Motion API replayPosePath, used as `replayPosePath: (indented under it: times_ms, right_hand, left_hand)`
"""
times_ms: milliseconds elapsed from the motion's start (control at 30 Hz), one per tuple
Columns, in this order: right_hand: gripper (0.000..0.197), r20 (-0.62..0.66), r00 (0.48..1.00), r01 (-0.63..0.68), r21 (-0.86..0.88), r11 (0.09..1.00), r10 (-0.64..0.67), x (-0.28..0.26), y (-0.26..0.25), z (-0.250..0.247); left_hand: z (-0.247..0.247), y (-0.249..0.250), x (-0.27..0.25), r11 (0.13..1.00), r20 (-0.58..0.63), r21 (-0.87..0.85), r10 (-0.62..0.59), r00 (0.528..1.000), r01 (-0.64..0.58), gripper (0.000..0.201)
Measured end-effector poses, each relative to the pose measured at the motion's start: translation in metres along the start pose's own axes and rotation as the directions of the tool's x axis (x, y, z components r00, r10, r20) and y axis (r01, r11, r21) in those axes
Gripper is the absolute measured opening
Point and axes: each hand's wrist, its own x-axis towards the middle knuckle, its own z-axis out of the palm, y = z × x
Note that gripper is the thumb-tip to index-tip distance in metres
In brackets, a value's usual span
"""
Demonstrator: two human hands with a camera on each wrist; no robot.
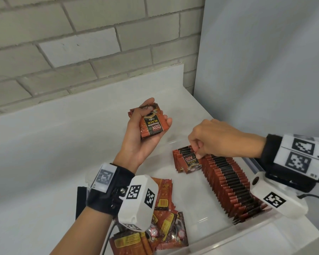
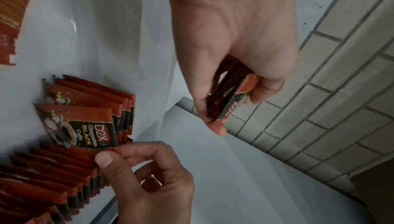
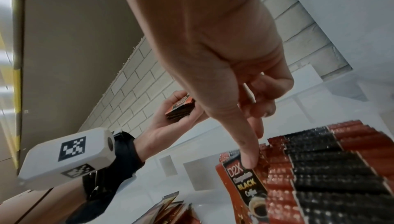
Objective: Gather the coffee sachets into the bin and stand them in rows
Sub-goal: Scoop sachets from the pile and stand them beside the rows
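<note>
My left hand (image 1: 145, 124) is raised palm up and grips a small stack of red-and-black coffee sachets (image 1: 151, 123), seen edge-on as the stack (image 2: 230, 93) in the left wrist view. My right hand (image 1: 201, 146) pinches the top edge of one sachet (image 1: 190, 162) at the far end of a second short row inside the clear bin (image 1: 250, 162). A long row of upright sachets (image 1: 228, 186) fills the bin's right side. In the right wrist view the thumb (image 3: 249, 158) presses the sachet (image 3: 249, 187) from the front.
Loose sachets (image 1: 164, 223) lie in a heap in the bin's near left part. A white counter (image 1: 44, 144) runs to a grey brick wall (image 1: 81, 43) behind. A white panel (image 1: 265, 70) stands on the right. Bare bin floor (image 1: 197, 199) separates the heap and rows.
</note>
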Motion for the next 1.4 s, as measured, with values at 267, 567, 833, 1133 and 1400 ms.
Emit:
replayPosePath:
  times_ms: [267, 567, 833, 1133, 1400]
  right_hand:
    - [0.010, 0.005, 1.000, -0.005, -0.003, 1.000, 0.005, -0.003, 0.000, -0.003]
    - [0.041, 0.030, 0.999, -0.052, 0.711, 0.701, 0.044, -0.003, -0.009, -0.026]
    - [0.014, 0.000, 0.991, -0.065, 0.864, 0.499, 0.130, 0.005, -0.008, -0.030]
    - [0.012, -0.067, 0.969, -0.048, 0.893, 0.447, 0.239, 0.010, 0.001, -0.038]
    - [0.022, -0.111, 0.968, 0.002, 0.900, 0.436, 0.224, 0.012, 0.002, -0.038]
  left_hand:
    - [-0.001, 0.000, 0.000, 0.996, -0.049, 0.090, 0.017, 0.999, -0.012, 0.021]
    - [0.002, -0.003, 0.000, 0.979, 0.004, 0.199, 0.034, 0.999, -0.034, 0.026]
    - [0.002, -0.002, -0.002, 0.977, 0.074, 0.204, 0.045, 0.996, -0.059, 0.036]
    - [0.005, -0.003, -0.005, 0.960, 0.105, 0.280, -0.012, 0.994, -0.018, 0.072]
    - [0.003, -0.003, -0.006, 0.943, 0.098, 0.326, -0.108, 0.989, 0.070, 0.065]
